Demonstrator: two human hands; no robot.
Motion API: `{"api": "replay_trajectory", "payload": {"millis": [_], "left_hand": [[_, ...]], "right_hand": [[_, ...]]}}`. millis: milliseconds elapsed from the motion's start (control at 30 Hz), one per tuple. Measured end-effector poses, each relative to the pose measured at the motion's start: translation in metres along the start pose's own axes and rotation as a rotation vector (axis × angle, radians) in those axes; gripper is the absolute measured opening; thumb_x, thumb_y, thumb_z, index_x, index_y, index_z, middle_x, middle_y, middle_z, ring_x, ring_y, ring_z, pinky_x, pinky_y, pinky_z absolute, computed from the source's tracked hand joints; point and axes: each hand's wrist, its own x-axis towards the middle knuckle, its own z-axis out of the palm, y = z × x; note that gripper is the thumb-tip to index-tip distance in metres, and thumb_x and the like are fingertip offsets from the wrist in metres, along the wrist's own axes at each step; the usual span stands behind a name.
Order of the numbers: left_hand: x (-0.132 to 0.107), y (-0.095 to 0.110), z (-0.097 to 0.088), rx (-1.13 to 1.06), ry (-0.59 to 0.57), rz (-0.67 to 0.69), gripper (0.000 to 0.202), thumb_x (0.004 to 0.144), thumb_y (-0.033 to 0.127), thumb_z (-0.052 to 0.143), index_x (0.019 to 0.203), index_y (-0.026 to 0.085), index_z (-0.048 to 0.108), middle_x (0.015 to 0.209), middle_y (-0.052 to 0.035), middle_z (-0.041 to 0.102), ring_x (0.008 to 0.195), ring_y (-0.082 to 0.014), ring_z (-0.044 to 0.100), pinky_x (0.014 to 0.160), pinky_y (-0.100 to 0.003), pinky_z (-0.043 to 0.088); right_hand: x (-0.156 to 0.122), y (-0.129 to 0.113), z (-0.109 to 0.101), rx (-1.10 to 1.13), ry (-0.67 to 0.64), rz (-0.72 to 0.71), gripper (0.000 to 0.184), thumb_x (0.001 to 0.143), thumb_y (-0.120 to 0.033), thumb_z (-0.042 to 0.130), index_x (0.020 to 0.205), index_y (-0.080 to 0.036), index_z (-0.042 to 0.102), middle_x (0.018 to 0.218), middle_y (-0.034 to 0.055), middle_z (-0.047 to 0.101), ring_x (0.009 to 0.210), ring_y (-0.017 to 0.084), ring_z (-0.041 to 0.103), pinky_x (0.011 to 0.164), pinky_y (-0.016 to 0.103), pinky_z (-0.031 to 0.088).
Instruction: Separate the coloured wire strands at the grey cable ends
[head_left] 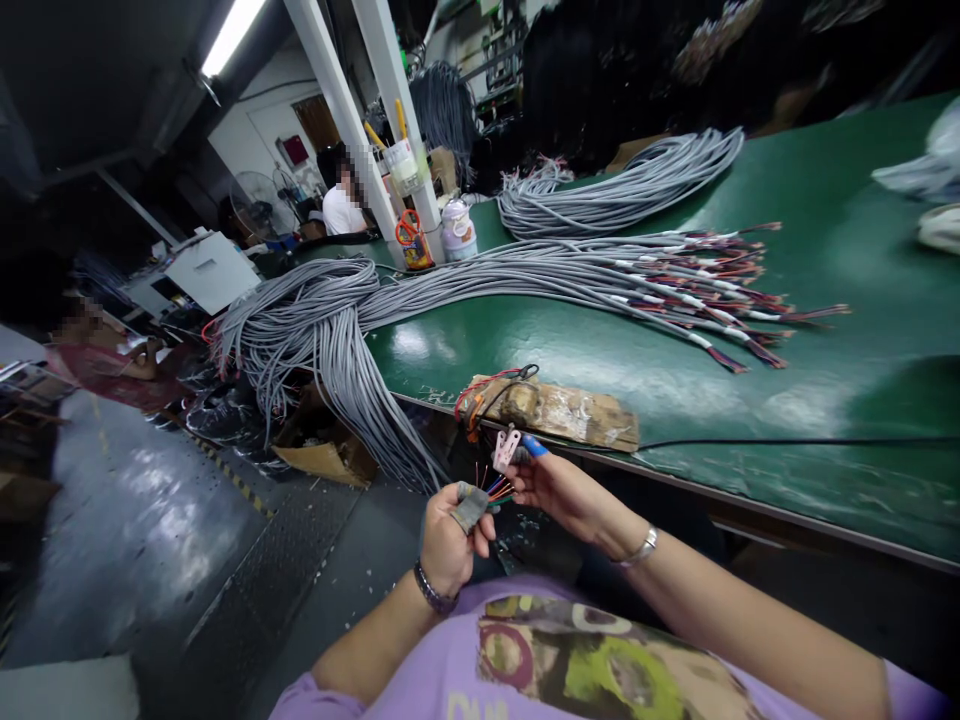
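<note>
My left hand (450,540) is closed, a grey cover on its thumb, and pinches a fan of thin coloured wires (498,489) at the end of a grey cable. Orange, blue, green and bare copper-looking strands stick out past the fingers. Just right of it, my right hand (551,492) grips a small pink plastic tool (506,450) with two prongs and holes. Blue tape wraps one of its fingertips. The tool sits just above the wires; whether it touches them I cannot tell. Grey cables (375,390) hang off the table beside my left hand.
On the green table (840,400) lie grey cables with stripped colourful ends (705,290) and a coiled bundle (622,195). A wooden block (577,412) with wires sits at the edge. Scissors (409,228) and a lilac jar (458,232) stand behind. Two people sit farther off.
</note>
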Motion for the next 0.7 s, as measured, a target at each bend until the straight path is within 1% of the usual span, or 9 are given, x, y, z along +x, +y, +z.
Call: {"api": "replay_trajectory", "payload": {"millis": [67,167,367,600,700], "left_hand": [[0.001,0.002,0.002,-0.014,-0.014,-0.006,0.035,0.065,0.047,0.068,0.064,0.015,0.054,0.044,0.0020,0.057,0.026,-0.0040,0.038,0.029,-0.016,0.019],[0.003,0.002,0.006,-0.031,-0.031,-0.005,0.033,0.065,0.044,0.068,0.065,0.014,0.054,0.044,0.0017,0.057,0.026,-0.0042,0.038,0.029,-0.016,0.019],[0.006,0.002,0.009,-0.023,-0.043,-0.016,0.028,0.068,0.040,0.065,0.064,0.015,0.053,0.044,0.0020,0.057,0.026,-0.0038,0.038,0.029,-0.016,0.018],[0.007,0.000,0.010,0.029,-0.037,-0.046,0.029,0.067,0.041,0.065,0.063,0.014,0.054,0.044,0.0024,0.056,0.027,-0.0037,0.038,0.029,-0.016,0.018],[0.007,-0.001,0.010,0.040,-0.043,-0.050,0.029,0.067,0.041,0.065,0.062,0.015,0.053,0.044,0.0025,0.056,0.027,-0.0035,0.038,0.029,-0.016,0.018]], "right_hand": [[0.006,-0.004,0.001,0.012,-0.029,-0.008,0.033,0.077,-0.051,0.059,0.080,-0.018,0.064,0.073,0.0039,0.062,0.062,0.013,0.054,0.058,0.025,0.045],[0.011,-0.007,0.005,0.038,-0.076,-0.050,0.035,0.075,-0.051,0.062,0.083,-0.017,0.065,0.070,0.0037,0.062,0.062,0.014,0.053,0.058,0.026,0.045],[0.006,-0.003,0.015,0.046,-0.076,-0.150,0.041,0.070,-0.056,0.064,0.076,-0.016,0.064,0.064,0.0014,0.058,0.059,0.012,0.049,0.056,0.025,0.040],[0.007,-0.003,0.024,0.078,0.042,-0.212,0.042,0.060,-0.056,0.072,0.065,-0.015,0.062,0.061,0.0009,0.058,0.058,0.012,0.047,0.059,0.026,0.037],[0.008,-0.001,0.024,0.059,0.036,-0.210,0.041,0.062,-0.056,0.070,0.064,-0.016,0.061,0.060,0.0005,0.057,0.056,0.012,0.045,0.057,0.026,0.036]]}}
